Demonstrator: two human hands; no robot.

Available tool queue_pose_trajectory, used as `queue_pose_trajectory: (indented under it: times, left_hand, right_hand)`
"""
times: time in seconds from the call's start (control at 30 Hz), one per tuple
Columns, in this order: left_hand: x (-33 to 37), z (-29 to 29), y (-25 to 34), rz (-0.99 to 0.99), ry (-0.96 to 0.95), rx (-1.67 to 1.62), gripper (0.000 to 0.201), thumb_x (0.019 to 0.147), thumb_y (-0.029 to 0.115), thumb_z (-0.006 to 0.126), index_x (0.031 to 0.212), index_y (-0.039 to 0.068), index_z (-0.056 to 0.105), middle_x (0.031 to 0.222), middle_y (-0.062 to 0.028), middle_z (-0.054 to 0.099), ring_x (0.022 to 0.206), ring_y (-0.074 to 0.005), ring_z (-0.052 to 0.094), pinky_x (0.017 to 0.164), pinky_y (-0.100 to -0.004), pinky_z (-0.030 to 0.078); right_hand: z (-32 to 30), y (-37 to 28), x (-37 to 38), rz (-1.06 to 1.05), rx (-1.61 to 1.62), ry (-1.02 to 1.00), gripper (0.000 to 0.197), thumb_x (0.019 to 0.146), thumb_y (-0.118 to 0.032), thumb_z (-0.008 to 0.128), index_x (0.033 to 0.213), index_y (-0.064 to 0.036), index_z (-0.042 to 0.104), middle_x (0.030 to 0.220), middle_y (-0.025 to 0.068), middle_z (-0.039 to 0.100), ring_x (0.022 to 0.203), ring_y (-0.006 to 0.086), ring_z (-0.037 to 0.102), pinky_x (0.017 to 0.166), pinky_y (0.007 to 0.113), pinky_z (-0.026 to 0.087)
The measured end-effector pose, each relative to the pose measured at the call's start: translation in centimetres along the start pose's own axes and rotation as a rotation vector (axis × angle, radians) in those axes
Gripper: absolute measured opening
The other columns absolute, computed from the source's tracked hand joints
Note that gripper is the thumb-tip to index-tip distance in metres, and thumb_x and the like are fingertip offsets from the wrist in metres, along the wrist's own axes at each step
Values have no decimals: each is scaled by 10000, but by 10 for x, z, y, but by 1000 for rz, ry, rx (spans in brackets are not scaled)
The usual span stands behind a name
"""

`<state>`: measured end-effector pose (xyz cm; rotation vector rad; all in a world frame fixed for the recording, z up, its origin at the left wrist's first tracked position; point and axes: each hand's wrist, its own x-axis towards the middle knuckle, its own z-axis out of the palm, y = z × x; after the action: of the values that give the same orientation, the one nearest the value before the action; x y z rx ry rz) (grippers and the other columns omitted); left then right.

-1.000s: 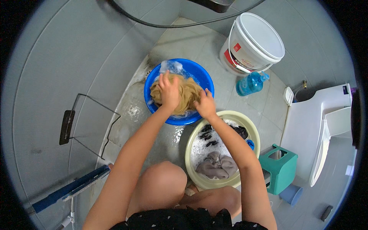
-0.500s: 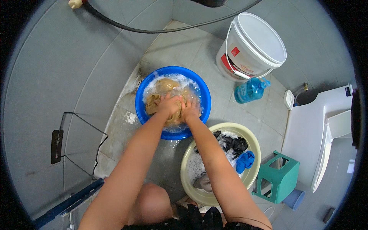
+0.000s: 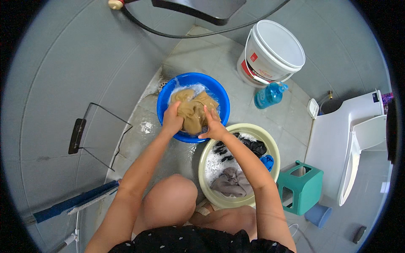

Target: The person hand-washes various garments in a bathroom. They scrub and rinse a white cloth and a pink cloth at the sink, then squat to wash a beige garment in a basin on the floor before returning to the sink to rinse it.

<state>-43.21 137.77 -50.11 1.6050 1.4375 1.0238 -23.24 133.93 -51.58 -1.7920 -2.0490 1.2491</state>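
Observation:
A wet tan cloth garment (image 3: pixel 193 114) is bunched up in soapy water inside a round blue basin (image 3: pixel 220 89). My left hand (image 3: pixel 172 119) is closed on the garment's left side, over the near-left rim. At its right side my right hand (image 3: pixel 214 126) is open, thumb and fingers apart, with the fingertips against or just beside the cloth. Just right of my knees stands a cream basin (image 3: pixel 276 149) of suds, partly behind my right forearm. It holds black cloth (image 3: pixel 254 146), a grey garment (image 3: pixel 231 182) and a blue cloth (image 3: pixel 267 162).
Beyond the basins stand a lidded white bucket (image 3: pixel 270 55) and a blue pump bottle (image 3: pixel 270 96). A green stool (image 3: pixel 310 187), a small blue bin (image 3: pixel 318 215) and a white toilet (image 3: pixel 333 143) are at right. Left are a wire rack (image 3: pixel 122 147) and a blue-headed mop (image 3: pixel 78 202); a hose (image 3: pixel 177 36) crosses the top.
My hands have moved apart from pressing together on the cloth. The left has taken hold of its left side, the right has opened, and the garment is lifted more out of the suds.

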Motion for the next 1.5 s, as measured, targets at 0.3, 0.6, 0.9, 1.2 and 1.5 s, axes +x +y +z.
queue_pose_trajectory:
  times: [0.3, 0.6, 0.9, 1.2, 1.5]
  left_hand:
    - [25, -74, 201, 333, -192, -444, 317, 751, -93, 463, 1052, -4, 507, 961, -31, 572, 941, -94, 523, 850, -232, 411]
    - [36, -78, 194, 420, -3, -430, 335, 689, -81, 414, 1008, -15, 491, 924, -137, 565, 885, -249, 545, 836, -303, 414]
    - [44, 47, -22, 200, -231, 619, 328, 817, 56, 483, 1129, 136, 541, 1418, -112, 292, 1276, -459, 240, 1043, -491, 275]
    - [22, 109, -101, 252, -479, 970, 141, 892, 262, 457, 978, 195, 546, 1513, 6, 101, 1338, -483, 70, 996, -700, 145]
    - [57, 22, 10, -114, -282, 460, 218, 804, 104, 522, 1021, 98, 550, 1160, -172, 561, 1038, -408, 527, 837, -428, 446]
  right_hand:
    - [-45, -40, -18, -299, 248, 331, 1124, 576, -250, 851, 1409, -27, 130, 1425, 191, 235, 1332, 327, 153, 1097, 408, 159]
    - [-44, -38, 14, -297, 595, 611, 515, 681, -41, 730, 1144, 8, 509, 1074, 121, 605, 1003, 246, 570, 886, 338, 439]
    - [-12, -26, -34, -91, 94, 505, 488, 734, -126, 688, 1171, -18, 501, 1238, 230, 437, 1162, 391, 415, 993, 394, 346]
    - [-8, -13, -119, -22, 166, 466, 234, 793, -43, 621, 1026, -56, 608, 1197, 159, 489, 1039, 299, 538, 792, 332, 504]
    - [-57, -65, -144, 37, 616, 400, 208, 799, -52, 604, 1007, -50, 620, 944, 117, 626, 863, 200, 623, 749, 303, 503]
